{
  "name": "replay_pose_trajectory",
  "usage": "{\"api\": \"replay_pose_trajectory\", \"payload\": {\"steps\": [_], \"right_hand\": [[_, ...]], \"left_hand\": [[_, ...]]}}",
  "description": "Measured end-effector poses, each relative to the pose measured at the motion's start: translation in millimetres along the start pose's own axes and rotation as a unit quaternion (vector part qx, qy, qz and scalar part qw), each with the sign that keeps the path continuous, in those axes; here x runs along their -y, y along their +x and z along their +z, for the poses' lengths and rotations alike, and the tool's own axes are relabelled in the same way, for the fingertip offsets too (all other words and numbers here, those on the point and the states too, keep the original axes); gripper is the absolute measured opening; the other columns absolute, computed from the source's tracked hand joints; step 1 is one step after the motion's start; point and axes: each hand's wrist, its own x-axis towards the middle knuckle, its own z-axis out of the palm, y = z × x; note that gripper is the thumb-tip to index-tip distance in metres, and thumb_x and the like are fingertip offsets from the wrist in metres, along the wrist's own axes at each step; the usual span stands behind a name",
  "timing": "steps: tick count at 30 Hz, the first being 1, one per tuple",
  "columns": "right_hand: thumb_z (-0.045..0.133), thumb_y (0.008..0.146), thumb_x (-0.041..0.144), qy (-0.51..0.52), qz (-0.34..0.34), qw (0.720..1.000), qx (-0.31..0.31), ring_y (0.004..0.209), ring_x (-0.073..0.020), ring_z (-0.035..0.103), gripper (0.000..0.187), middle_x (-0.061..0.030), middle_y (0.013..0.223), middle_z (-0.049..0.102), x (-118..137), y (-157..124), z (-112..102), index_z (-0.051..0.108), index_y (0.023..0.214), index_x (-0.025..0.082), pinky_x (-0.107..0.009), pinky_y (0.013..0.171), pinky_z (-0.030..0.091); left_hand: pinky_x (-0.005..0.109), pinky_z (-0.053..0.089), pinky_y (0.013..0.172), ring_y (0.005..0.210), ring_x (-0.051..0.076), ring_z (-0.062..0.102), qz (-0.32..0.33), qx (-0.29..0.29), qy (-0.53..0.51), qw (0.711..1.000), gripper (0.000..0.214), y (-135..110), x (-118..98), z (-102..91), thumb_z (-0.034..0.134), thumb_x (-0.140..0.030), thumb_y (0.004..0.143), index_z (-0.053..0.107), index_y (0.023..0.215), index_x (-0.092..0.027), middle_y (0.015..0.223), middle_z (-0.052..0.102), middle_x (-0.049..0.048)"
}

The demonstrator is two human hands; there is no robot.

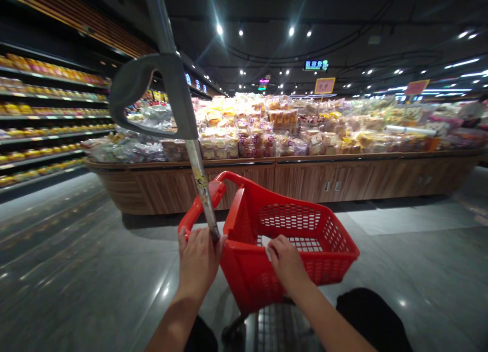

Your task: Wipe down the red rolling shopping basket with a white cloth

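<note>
A red plastic shopping cart (247, 276) stands in front of me, its basket turned to the right. My left hand (200, 253) is closed on the lower end of the cart's red handle (196, 215), with the thumb beside the foot of a worn metal pole (201, 182). The pole rises at a tilt and carries a grey plastic loop grip (179, 95). Pinched in my right hand (284, 258) is a white tissue or paper (266, 242), against the near rim of the basket. Part of the tissue is hidden by the fingers.
A long wood-panelled display counter (236, 179) heaped with packaged food (255, 133) runs across ahead. Shelves of yellow-looking goods (41, 108) line the left. A price sign (325, 86) stands above the counter. Grey tiled floor (412, 255) surrounds the cart.
</note>
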Motion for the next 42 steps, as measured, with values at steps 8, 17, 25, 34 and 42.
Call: {"api": "replay_pose_trajectory", "payload": {"steps": [8,17,25,34,42], "right_hand": [[0.048,0.079,0.001,0.049,-0.086,0.995,0.011,0.080,-0.0152,0.056,0.019,-0.0028,0.083,0.061,44,13,26,0.058,0.076,0.018,-0.023,0.073,0.039],[0.044,0.081,0.002,0.011,0.002,1.000,-0.020,0.076,-0.0175,0.056,0.021,-0.0055,0.079,0.063,-24,-7,2,0.059,0.076,0.016,-0.026,0.071,0.040],[0.044,0.078,0.001,0.038,-0.060,0.997,-0.006,0.082,-0.0174,0.056,0.024,-0.0058,0.084,0.064,4,2,20,0.061,0.082,0.017,-0.026,0.076,0.042],[0.044,0.083,0.007,-0.027,0.061,0.998,-0.015,0.078,-0.0189,0.060,0.019,-0.0067,0.082,0.066,-46,-18,-18,0.061,0.083,0.016,-0.026,0.072,0.042],[0.049,0.082,0.007,0.027,-0.017,0.999,0.004,0.086,-0.0180,0.061,0.019,-0.0069,0.090,0.068,-18,-3,6,0.065,0.087,0.017,-0.026,0.079,0.043]], "left_hand": [[0.050,0.019,0.104,0.089,0.024,0.056,0.008,-0.010,0.006,1.000,0.023,2,3,3.5,0.040,-0.035,0.086,0.054,0.090,-0.017,0.084,0.063,0.0053],[0.050,0.017,0.104,0.090,0.025,0.056,0.004,-0.004,0.006,1.000,0.028,8,10,9.5,0.039,-0.040,0.086,0.054,0.088,-0.018,0.085,0.065,0.0059],[0.049,0.018,0.104,0.089,0.024,0.056,0.009,-0.005,0.015,1.000,0.025,8,14,11.1,0.039,-0.037,0.086,0.054,0.090,-0.018,0.083,0.064,0.0052],[0.049,0.018,0.104,0.089,0.025,0.057,0.010,-0.011,0.026,1.000,0.028,11,16,10.9,0.038,-0.039,0.086,0.056,0.089,-0.017,0.084,0.065,0.0066],[0.050,0.020,0.103,0.091,0.026,0.058,0.010,-0.008,0.025,1.000,0.027,14,24,14.9,0.039,-0.037,0.085,0.057,0.091,-0.017,0.088,0.066,0.0090]]}}
